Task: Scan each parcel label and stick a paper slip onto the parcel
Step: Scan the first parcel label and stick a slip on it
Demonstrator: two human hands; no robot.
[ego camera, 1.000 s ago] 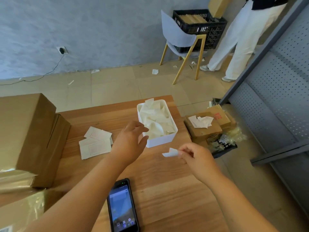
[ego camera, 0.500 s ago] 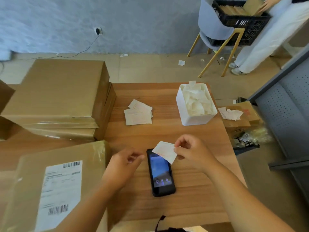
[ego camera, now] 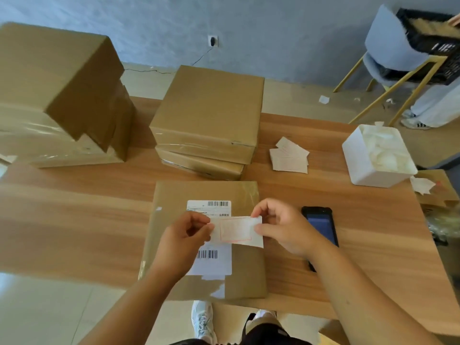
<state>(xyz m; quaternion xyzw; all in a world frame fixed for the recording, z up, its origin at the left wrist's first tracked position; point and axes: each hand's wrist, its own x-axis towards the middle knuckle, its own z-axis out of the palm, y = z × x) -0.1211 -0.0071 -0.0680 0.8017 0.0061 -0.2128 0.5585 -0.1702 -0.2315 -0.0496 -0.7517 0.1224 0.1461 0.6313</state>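
While left hand (ego camera: 184, 235), right hand (ego camera: 282, 227) pinch red-framed slip (ego camera: 236, 231), label (ego camera: 208, 207) shows barcodes.

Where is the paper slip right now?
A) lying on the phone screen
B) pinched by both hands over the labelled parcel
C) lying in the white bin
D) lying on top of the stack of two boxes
B: the left hand and right hand each pinch one end of the paper slip, holding it over the label of the parcel.
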